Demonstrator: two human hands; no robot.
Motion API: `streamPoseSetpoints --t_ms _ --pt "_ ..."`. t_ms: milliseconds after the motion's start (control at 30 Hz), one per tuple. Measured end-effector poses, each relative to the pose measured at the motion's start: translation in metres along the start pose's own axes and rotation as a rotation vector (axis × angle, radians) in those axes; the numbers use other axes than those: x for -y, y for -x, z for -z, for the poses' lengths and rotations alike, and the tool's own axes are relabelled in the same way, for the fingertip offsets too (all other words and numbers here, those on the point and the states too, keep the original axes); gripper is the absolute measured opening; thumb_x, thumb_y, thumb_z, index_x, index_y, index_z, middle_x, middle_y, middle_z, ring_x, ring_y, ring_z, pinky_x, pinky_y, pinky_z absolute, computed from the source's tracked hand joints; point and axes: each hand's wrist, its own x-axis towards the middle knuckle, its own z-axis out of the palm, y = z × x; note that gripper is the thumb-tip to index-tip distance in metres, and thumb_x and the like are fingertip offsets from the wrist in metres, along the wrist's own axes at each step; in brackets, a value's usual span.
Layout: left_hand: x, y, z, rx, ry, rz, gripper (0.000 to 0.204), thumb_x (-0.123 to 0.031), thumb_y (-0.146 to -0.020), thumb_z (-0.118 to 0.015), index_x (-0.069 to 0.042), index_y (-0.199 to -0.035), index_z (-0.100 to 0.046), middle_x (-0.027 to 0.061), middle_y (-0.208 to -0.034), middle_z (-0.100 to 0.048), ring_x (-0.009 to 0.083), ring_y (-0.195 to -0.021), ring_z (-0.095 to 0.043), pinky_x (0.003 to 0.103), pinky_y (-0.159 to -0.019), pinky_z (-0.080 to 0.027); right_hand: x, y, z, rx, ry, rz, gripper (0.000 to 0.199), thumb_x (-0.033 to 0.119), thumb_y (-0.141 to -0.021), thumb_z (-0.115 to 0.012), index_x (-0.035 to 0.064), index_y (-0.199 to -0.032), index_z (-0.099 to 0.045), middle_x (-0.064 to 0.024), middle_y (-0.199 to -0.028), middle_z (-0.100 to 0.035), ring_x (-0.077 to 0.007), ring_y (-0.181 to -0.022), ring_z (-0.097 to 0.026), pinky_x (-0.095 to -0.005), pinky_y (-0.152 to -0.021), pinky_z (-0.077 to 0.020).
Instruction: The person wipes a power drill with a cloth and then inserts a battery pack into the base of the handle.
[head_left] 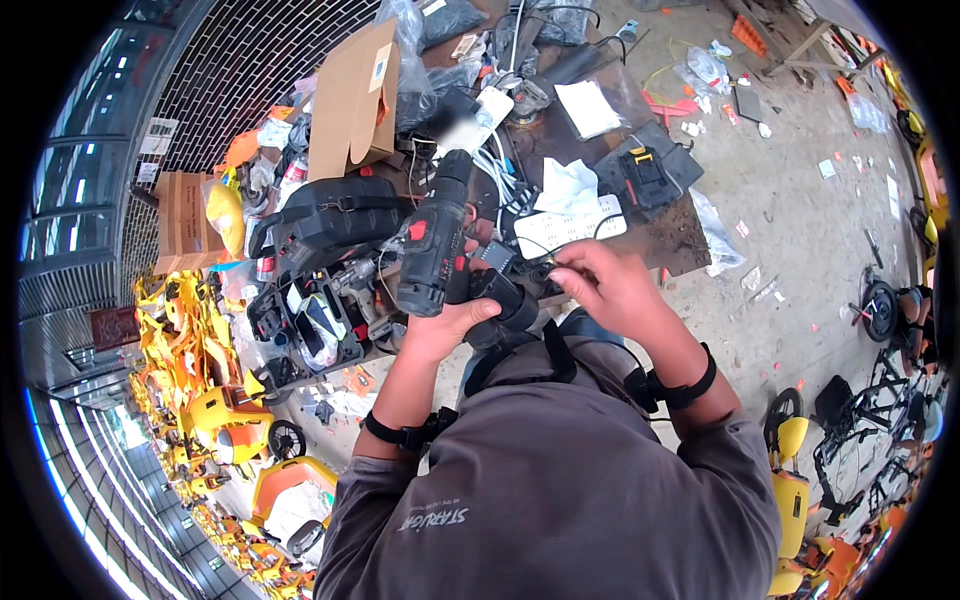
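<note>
Your left hand [450,325] holds the drill [432,245] near your body, its thumb lying across the near side at the handle end and its fingers partly hidden behind the tool. The drill is tilted, with the chuck [456,170] at its far end and the rear of its body toward you, just left of the thumb.

Your right hand [605,285] is to the right of the drill, apart from its body. The thumb and index finger are narrow, their tips almost together beside a small dark part whose shape is hard to make out; I cannot tell whether they pinch it. Between your 2 hands sit a grey block [495,256] and a black part [512,303], close to the drill's handle; what joins them is unclear.

Beyond your hands is the cluttered table [678,238]. A white power strip [572,228] lies just past your right fingers, with crumpled paper [568,187] on its far side. Farther right rests an open black case [648,172] with a yellow-marked piece inside. Left of the drill is a black bag [340,218], with a cardboard box [345,105] beyond it and a tool tray [312,328] on its near side. You wear 2 black arm bands, 1 on each arm.
</note>
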Motion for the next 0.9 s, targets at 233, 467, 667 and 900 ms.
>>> streamPoseSetpoints --t_ms 233,467,667,900 --pt "-0.008 0.009 -0.008 -0.003 -0.202 -0.022 0.09 -0.024 -0.066 -0.093 -0.002 -0.138 -0.044 0.0061 -0.117 -0.06 0.0172 -0.103 -0.06 0.033 -0.09 -0.052 0.03 -0.001 -0.026 -0.037 0.074 0.285 0.016 0.013 -0.087 -0.069 0.006 -0.101 -0.065 -0.0108 -0.08 -0.064 -0.0339 -0.07 -0.065 -0.0423 -0.062 -0.0519" --pt "-0.015 0.022 -0.011 -0.09 -0.463 -0.043 0.085 -0.026 -0.065 -0.094 -0.003 -0.134 -0.05 0.0053 -0.111 -0.063 0.0164 -0.099 -0.06 0.033 -0.088 -0.051 0.035 0.009 -0.028 -0.042 0.218 0.286 0.011 0.016 -0.085 -0.07 0.0062 -0.09 -0.065 -0.0096 -0.077 -0.063 -0.0321 -0.068 -0.064 -0.0417 -0.06 -0.052" --pt "-0.021 0.024 -0.017 -0.062 -0.645 -0.13 0.072 -0.025 -0.066 -0.093 -0.001 -0.123 -0.056 0.0066 -0.103 -0.067 0.017 -0.092 -0.063 0.033 -0.083 -0.052 0.033 0.008 -0.028 -0.029 0.286 0.361 0.011 0.015 -0.084 -0.069 0.0057 -0.085 -0.063 -0.0095 -0.075 -0.062 -0.0314 -0.067 -0.064 -0.0414 -0.059 -0.0521" --pt "-0.015 0.022 -0.02 -0.027 -0.669 -0.165 0.074 -0.023 -0.066 -0.091 0.001 -0.126 -0.054 0.0144 -0.103 -0.07 0.0254 -0.093 -0.069 0.036 -0.082 -0.053 0.024 0.016 -0.033 0.007 0.227 0.214 0.009 0.011 -0.083 -0.069 0.0034 -0.086 -0.067 -0.0126 -0.076 -0.064 -0.0335 -0.069 -0.065 -0.0428 -0.062 -0.0522"
